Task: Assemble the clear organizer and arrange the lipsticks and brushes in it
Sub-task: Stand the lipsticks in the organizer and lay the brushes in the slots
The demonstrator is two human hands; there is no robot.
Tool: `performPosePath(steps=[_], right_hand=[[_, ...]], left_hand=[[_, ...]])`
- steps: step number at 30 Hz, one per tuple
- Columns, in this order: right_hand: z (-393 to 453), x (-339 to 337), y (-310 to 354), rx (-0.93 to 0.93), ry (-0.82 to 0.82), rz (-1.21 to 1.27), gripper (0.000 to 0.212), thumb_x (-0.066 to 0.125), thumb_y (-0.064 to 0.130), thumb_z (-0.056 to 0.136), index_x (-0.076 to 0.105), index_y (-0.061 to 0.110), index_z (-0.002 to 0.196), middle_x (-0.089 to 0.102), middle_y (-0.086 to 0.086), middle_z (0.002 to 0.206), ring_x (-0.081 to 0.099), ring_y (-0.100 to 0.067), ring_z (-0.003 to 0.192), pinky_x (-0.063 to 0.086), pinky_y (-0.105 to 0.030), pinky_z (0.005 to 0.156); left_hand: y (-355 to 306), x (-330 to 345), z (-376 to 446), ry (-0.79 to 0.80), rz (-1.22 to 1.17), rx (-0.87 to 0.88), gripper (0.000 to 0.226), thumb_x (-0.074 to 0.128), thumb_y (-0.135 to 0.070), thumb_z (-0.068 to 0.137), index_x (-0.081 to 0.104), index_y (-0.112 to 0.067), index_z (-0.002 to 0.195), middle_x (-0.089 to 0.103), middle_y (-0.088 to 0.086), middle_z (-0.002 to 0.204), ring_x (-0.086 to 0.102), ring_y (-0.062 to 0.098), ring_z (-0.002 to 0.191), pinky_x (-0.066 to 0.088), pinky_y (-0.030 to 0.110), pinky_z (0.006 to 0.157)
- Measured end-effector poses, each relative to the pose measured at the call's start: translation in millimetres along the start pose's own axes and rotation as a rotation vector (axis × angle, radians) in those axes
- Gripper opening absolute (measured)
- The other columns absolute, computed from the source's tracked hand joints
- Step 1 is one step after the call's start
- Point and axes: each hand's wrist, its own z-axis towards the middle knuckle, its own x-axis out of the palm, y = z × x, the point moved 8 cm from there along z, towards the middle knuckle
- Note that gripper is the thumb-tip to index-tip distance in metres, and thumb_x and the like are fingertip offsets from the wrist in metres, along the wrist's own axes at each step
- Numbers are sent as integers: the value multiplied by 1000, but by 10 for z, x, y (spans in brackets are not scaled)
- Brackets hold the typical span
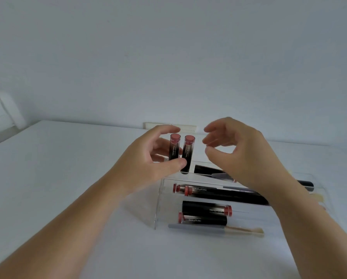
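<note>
While my left hand [148, 158] curls round the two upright lipsticks [181, 153], thumb pressing the front of the right one and fingers behind the left one, my right hand [239, 152] hovers just beside them w/ fingers loosely bent, a gap between thumb and forefinger, holding nothing. Both lipsticks are dark tubes w/ clear caps showing a pinkish-red top; they stand side by side, touching or nearly so, their bases down in openings in the top of the clear organizer [158, 204]. Can't tell which slot exactly, the acrylic is too see-through.

The organizer sits on the white surface [57, 178], approx in the middle, in front of me. Lower tiers hold more items lying flat: two long dark tubes w/ red caps [186, 190] at their left ends on one level, then below that a lipstick w/ its red end pointing right [206, 210] and another right under it w/ its red end pointing left [203, 220]. At the very front lies a brush [217, 228], grey handle left, pale bristles right. Another dark tube [205, 169] lies further back, partly hidden by my right wrist. A white wall [168, 47] rises behind the surface.
</note>
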Motion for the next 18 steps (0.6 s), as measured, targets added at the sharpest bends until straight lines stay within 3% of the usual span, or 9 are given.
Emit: performPosePath(steps=[4,7,10,16,18], right_hand=[[137,-57,-33,33,217,-93,12,76,25,81,70,36,79,72,25,82,65,9,83,45,-11,69],[225,66,2,24,419,-181,8,77,29,79,74,37,77,71,23,82,66,5,79,49,-18,70],[251,229,6,12,554,-244,4,77,37,78,74,39,79,68,22,83,64,1,76,52,-23,70],[324,317,-25,-4,615,-411,9,75,46,75,72,38,75,65,31,80,61,5,74,43,-20,63],[334,311,-9,-17,638,-468,10,75,48,73,71,38,74,66,27,78,62,3,72,43,-20,60]], left_hand=[[76,83,21,12,-128,-79,52,82,-41,69,64,-45,117,76,-11,108,75,14,89,59,34,80],[102,113,48,11,-180,-102,49,83,-36,71,66,-37,117,76,-2,111,75,22,98,61,40,86],[98,148,48,24,-166,-107,44,83,-36,71,70,-41,112,78,-4,105,75,18,98,58,36,94],[126,202,40,52,-142,-161,33,83,-42,68,75,-36,100,79,-4,100,76,14,95,55,41,100],[128,209,35,63,-134,-168,27,83,-40,70,77,-35,96,80,-4,97,77,14,91,56,39,99]])
